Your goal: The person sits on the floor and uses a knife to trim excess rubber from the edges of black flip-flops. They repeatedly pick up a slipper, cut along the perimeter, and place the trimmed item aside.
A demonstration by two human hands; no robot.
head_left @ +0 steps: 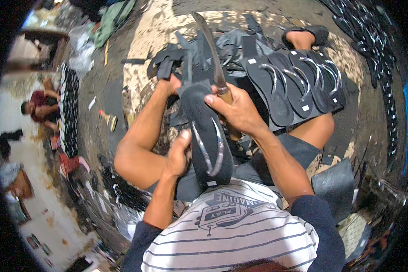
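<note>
Closest to us, our left hand clamps the black flip-flop upright against our lap, while our right hand is closed on the wooden handle of a long knife, blade pointing away. We judge the trimming partly done: the sandal's far end looks unfinished, though our hands hide the cut edge. Beyond, a fanned row of strapped sandals lies on the ground by our sandalled foot, seemingly finished. Farther off, rubber scraps blur together.
</note>
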